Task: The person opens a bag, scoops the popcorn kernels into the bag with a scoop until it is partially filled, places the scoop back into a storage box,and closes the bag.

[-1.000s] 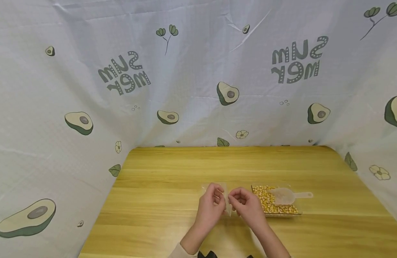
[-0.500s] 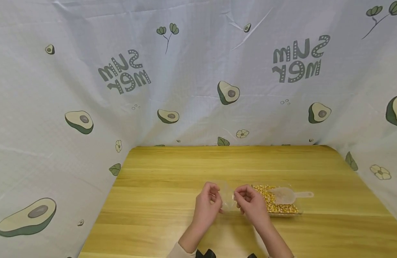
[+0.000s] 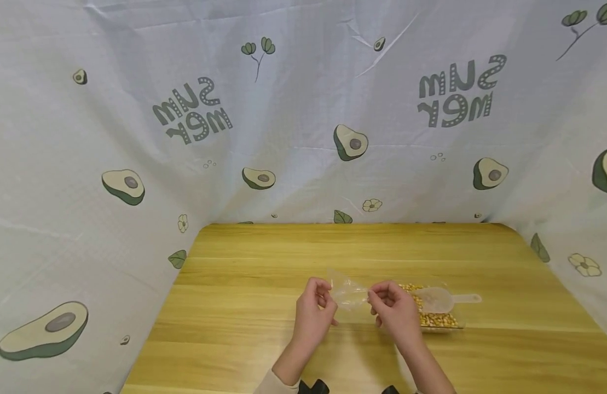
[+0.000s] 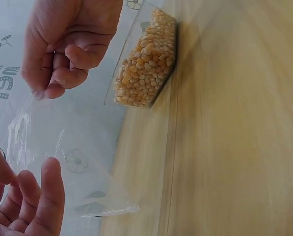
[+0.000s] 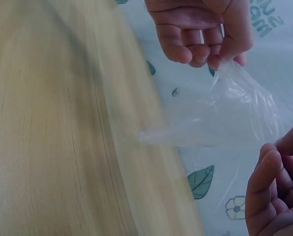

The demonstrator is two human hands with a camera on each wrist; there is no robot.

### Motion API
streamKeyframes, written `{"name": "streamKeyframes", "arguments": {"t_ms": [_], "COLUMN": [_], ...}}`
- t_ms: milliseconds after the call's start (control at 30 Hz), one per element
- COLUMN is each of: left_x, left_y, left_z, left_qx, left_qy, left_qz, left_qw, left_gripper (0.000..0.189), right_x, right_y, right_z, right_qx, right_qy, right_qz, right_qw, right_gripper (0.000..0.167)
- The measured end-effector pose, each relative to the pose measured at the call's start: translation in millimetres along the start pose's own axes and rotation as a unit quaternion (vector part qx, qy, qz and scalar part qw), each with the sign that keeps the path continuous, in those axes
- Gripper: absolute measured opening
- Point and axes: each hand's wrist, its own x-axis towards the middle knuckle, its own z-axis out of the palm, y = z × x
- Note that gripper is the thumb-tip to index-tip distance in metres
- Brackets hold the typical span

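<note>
A clear plastic bag (image 3: 350, 293) stretches between my two hands above the table. My left hand (image 3: 313, 306) pinches one side of it between thumb and forefinger, the other fingers loosely bent. On the opposite side, my right hand (image 3: 394, 309) pinches the bag's edge with thumb and fingertips. The right wrist view has the bag (image 5: 230, 113) pulled taut and creased between both pinches, with a corner pointing away. Just behind my right hand sits a clear container (image 3: 463, 323) of yellow corn kernels (image 4: 146, 69), partly covered by that hand in the head view.
A translucent scoop (image 3: 438, 300) lies on the kernels, its handle reaching past the container's right side. Beneath is a wooden table (image 3: 224, 306). A white cloth (image 3: 293, 104) printed with avocados hangs along the back and both sides.
My right hand has moved to the right, away from my left, which shifted slightly left. The bag between them has spread wider. The container and scoop have stayed put.
</note>
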Motion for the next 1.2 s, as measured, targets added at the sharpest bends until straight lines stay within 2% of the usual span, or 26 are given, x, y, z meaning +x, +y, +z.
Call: {"name": "streamKeyframes", "arguments": {"t_ms": [167, 300, 367, 467, 567, 633, 667, 733, 867, 1000, 1100, 1167, 1200], "left_x": [-1.3, -2.3, -3.0, -3.2, -3.4, -3.0, -2.5, -0.3, 8.4, 16.9, 20.8, 21.9, 22.0], "left_y": [-1.6, -5.9, -7.6, -7.9, -6.3, -4.0, -2.8, 0.1, 5.0, 6.9, 7.0, 7.0, 7.0], "left_z": [2.0, 4.6, 5.3, 5.7, 5.2, 4.7, 4.1, 2.2, -3.5, -8.0, -8.6, -8.1, -7.8], "left_qx": [0.005, 0.016, 0.016, 0.014, 0.028, 0.049, 0.065, 0.102, 0.170, 0.227, 0.268, 0.280, 0.280], "left_qy": [-0.007, -0.024, -0.033, -0.042, -0.042, -0.037, -0.035, -0.037, -0.058, -0.072, -0.062, -0.054, -0.050], "left_qz": [-0.015, -0.025, -0.026, -0.024, 0.000, 0.037, 0.065, 0.121, 0.217, 0.273, 0.303, 0.310, 0.309], "left_qw": [0.9998, 0.9993, 0.9990, 0.9987, 0.9987, 0.9974, 0.9951, 0.9867, 0.9595, 0.9321, 0.9124, 0.9070, 0.9076], "left_gripper": [0.025, 0.022, 0.020, 0.024, 0.030, 0.030, 0.028, 0.019, 0.008, 0.011, 0.010, 0.010, 0.010], "right_x": [-0.9, -2.1, -2.7, -3.3, -4.0, -4.4, -4.6, -4.6, -4.0, -3.1, -2.3, -1.9, -1.8], "right_y": [2.4, 4.1, 5.4, 6.7, 6.6, 5.6, 5.1, 3.9, 2.1, 1.0, 0.3, -0.2, -0.3], "right_z": [2.9, 5.7, 6.5, 7.5, 8.2, 8.6, 8.8, 9.2, 9.2, 8.0, 7.3, 7.2, 7.3], "right_qx": [-0.015, -0.067, -0.104, -0.166, -0.211, -0.221, -0.225, -0.233, -0.245, -0.251, -0.255, -0.258, -0.259], "right_qy": [-0.004, 0.008, 0.024, 0.050, 0.069, 0.071, 0.071, 0.072, 0.072, 0.068, 0.068, 0.070, 0.071], "right_qz": [-0.011, -0.045, -0.078, -0.139, -0.187, -0.207, -0.215, -0.234, -0.269, -0.290, -0.297, -0.301, -0.302], "right_qw": [0.9998, 0.9967, 0.9912, 0.9749, 0.9569, 0.9505, 0.9476, 0.9413, 0.9287, 0.9212, 0.9174, 0.9153, 0.9149], "right_gripper": [0.011, 0.004, 0.004, 0.008, 0.012, 0.013, 0.014, 0.015, 0.017, 0.018, 0.018, 0.017, 0.018]}}
